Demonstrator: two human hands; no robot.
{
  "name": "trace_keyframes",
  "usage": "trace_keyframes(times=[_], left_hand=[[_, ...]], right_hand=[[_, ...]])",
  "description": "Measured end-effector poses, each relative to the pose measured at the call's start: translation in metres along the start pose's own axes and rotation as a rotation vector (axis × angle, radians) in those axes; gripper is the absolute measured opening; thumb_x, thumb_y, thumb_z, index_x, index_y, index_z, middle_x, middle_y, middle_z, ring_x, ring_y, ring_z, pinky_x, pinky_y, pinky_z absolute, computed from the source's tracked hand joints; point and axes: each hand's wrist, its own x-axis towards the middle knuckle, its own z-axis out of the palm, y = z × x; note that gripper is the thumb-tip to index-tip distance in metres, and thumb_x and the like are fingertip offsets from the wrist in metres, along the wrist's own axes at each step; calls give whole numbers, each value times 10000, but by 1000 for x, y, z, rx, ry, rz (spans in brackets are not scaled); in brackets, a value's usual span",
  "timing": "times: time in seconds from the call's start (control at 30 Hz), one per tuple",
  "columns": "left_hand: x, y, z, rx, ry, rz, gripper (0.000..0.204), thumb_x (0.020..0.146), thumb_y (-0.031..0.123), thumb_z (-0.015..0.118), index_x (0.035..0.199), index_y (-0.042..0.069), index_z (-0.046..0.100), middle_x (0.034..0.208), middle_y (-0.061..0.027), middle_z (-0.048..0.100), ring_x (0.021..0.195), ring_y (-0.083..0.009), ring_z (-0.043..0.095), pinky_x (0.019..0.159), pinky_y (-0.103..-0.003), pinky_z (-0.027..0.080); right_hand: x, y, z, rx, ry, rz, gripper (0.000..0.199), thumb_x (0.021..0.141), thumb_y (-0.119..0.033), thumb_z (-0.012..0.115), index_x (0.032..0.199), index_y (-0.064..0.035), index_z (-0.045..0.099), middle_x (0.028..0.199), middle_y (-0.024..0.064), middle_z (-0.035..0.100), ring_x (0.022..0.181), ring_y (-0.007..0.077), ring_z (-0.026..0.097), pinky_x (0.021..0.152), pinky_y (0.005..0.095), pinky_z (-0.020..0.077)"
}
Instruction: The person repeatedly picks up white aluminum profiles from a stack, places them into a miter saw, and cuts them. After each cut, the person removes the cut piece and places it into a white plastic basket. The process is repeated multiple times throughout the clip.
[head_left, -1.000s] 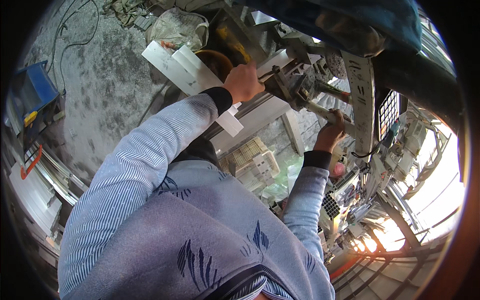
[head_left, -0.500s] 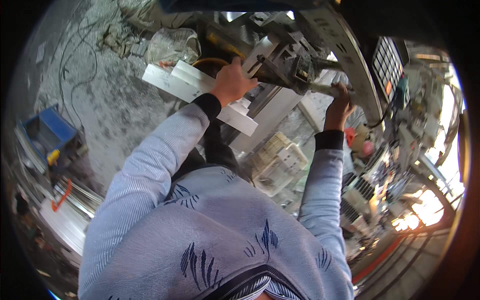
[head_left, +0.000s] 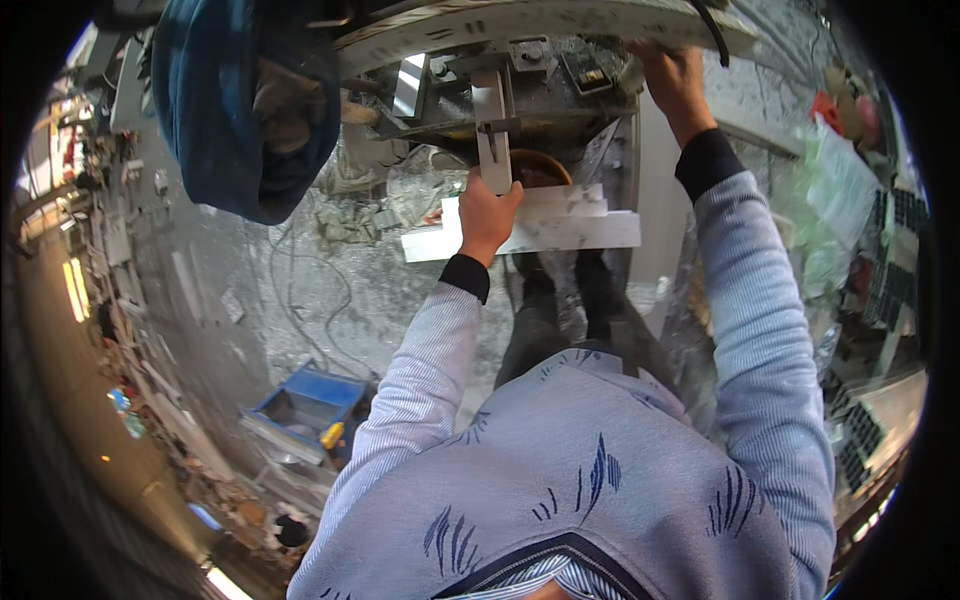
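My left hand (head_left: pixel 488 218) is closed on the near end of a pale flat metal bar (head_left: pixel 493 165), thumb on its right side. The bar runs away from me under a dark clamp arm (head_left: pixel 498 126) on a grimy metal machine (head_left: pixel 435 122). Beneath that hand lie white rectangular lengths (head_left: pixel 570 232), set crosswise in front of the machine. At the machine's right end, my right hand (head_left: pixel 676 82) is closed with its fingers curled; what they grip is hidden. A short round part (head_left: pixel 632 76) shows beside it.
A long pale beam (head_left: pixel 560 18) crosses above the machine. Dark blue cloth (head_left: pixel 225 110) hangs at the upper left. On the dusty floor are a blue bin (head_left: pixel 318 392) and a loose cable (head_left: pixel 325 318). Clear plastic sheeting (head_left: pixel 838 190) is at the right.
The view has swung round, so the machine now lies straight ahead and the blue cloth shows at left. My left hand stays at the bar; my right stays at the machine's right end.
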Motion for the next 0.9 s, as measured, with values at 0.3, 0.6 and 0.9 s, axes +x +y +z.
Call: trace_keyframes(times=[0.3, 0.6, 0.9], left_hand=[[8, -2, -7, 113, -54, -56, 394, 846, 260, 781, 1075, -23, 628, 929, -198, 725, 813, -333, 724, 729, -426, 562], [6, 6, -14, -99, -159, -111, 277, 919, 217, 754, 1018, -3, 618, 820, -56, 657, 592, -151, 605, 539, -328, 508], [7, 9, -16, -133, -204, -90, 235, 957, 216, 733, 978, 18, 609, 761, -22, 587, 564, -128, 549, 528, -306, 473]], right_hand=[[-2, -34, 13, 147, 77, -15, 305, 837, -24, 618, 1118, 15, 730, 1039, 132, 774, 953, 182, 690, 848, 340, 534], [1, -41, 10, 157, 159, -26, 341, 784, -42, 604, 1108, -13, 707, 942, 244, 730, 896, 322, 710, 793, 410, 537], [-3, -40, 18, 142, 266, 46, 331, 854, -77, 537, 1135, -38, 706, 995, 291, 715, 972, 417, 706, 818, 471, 544]])
